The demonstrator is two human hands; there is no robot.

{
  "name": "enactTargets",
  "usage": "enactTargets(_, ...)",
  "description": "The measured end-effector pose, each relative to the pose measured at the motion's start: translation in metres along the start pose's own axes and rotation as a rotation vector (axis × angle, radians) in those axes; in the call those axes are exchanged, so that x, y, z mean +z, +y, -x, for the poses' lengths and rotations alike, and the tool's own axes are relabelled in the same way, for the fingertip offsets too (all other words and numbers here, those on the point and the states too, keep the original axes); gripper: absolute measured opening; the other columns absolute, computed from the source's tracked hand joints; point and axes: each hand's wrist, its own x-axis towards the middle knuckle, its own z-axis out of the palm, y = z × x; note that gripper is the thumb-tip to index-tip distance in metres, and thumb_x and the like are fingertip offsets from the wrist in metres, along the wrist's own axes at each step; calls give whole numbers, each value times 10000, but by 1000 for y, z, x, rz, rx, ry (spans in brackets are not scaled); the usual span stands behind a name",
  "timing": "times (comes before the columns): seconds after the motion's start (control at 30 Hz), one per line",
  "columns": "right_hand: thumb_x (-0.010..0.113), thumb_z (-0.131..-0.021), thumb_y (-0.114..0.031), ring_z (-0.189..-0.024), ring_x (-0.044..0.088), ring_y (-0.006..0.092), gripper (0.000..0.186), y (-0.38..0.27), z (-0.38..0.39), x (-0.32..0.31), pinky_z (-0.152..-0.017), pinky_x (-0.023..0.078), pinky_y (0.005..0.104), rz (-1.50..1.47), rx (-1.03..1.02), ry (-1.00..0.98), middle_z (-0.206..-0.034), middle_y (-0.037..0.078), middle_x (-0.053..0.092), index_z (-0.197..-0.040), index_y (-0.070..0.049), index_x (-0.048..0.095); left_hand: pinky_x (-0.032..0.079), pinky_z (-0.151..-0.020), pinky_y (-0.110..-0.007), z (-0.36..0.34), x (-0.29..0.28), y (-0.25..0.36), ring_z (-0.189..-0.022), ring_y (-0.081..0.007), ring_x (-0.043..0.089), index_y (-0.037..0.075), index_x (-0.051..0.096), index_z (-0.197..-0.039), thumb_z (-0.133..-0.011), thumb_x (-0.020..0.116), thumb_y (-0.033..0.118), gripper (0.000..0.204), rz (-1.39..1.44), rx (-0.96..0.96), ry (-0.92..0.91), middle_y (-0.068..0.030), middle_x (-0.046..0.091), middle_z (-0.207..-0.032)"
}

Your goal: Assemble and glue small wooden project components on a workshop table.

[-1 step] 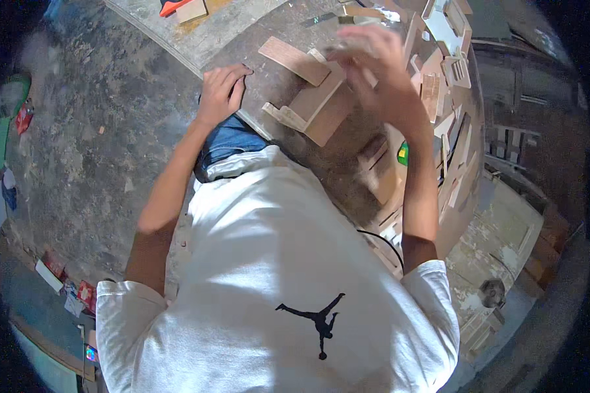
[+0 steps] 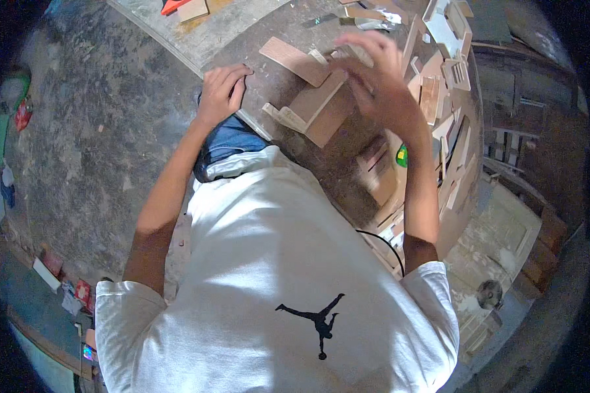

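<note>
My left hand (image 2: 224, 92) rests at the near-left edge of the workbench (image 2: 242, 49), its fingers extended and lightly bent, with nothing seen in it. Raised over the wood pieces is my right hand (image 2: 383, 82), slightly blurred, with fingers apart and no object visible between them. Between the two hands lies a flat wooden slat (image 2: 294, 60). Just nearer, a thin brown board (image 2: 331, 118) has pale wooden strips (image 2: 288, 118) along its edges, meeting at a corner. My right hand and forearm hide part of the pieces below.
Many wooden offcuts (image 2: 431, 98) crowd the bench's right side, with a small green and yellow object (image 2: 402, 155) beside my right forearm. A white frame-like piece (image 2: 447, 26) stands at the far right. An orange item (image 2: 172, 6) lies at the far left. A black cable (image 2: 387, 243) curves near my waist.
My right hand has shifted very slightly above the wood pieces. My left hand and the wooden parts stay where they were.
</note>
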Motion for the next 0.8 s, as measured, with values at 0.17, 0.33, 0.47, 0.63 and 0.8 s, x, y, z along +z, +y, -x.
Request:
enactTargets(0.17, 679, -741, 53, -1350, 450, 321, 400, -3, 17, 12, -1117, 352, 452, 45, 81, -108, -1467, 30, 514, -1068, -161, 766, 427, -821, -365, 3, 2, -1, -884, -219, 645, 110, 704, -1067, -844, 659, 24, 242, -22, -22, 26, -38, 720, -1096)
enactTargets(0.33, 675, -705, -5, -1360, 421, 368, 456, 2, 24, 19, -1089, 357, 519, 106, 39, -149, -1495, 90, 478, -1129, -159, 748, 431, -835, -365, 3, 1, 0, -902, -219, 652, 109, 705, -1068, -836, 661, 24, 251, -24, -21, 2, -36, 717, -1102)
enactTargets(0.47, 695, -690, -33, -1393, 400, 367, 480, -1, 26, 23, -1099, 349, 538, 78, 37, -190, -1497, 91, 476, -1147, -173, 742, 434, -856, -359, 2, 1, 0, -951, -216, 661, 108, 703, -1068, -831, 661, 23, 254, -31, -7, 5, -33, 716, -1105)
enactTargets(0.63, 714, -666, -46, -1411, 384, 367, 470, -4, 32, 27, -1123, 331, 544, 14, 75, -200, -1495, 86, 474, -1118, -172, 749, 433, -862, -359, 2, 1, 0, -961, -210, 659, 109, 702, -1068, -829, 663, 20, 258, -37, -5, -9, -30, 716, -1104)
enactTargets(0.8, 718, -677, -41, -1415, 378, 358, 441, -10, 32, 24, -1138, 317, 541, 11, 74, -211, -1494, 72, 478, -1096, -169, 760, 431, -864, -356, 1, 0, 2, -940, -209, 656, 103, 702, -1062, -824, 664, 12, 258, -33, -17, -15, -27, 717, -1103)
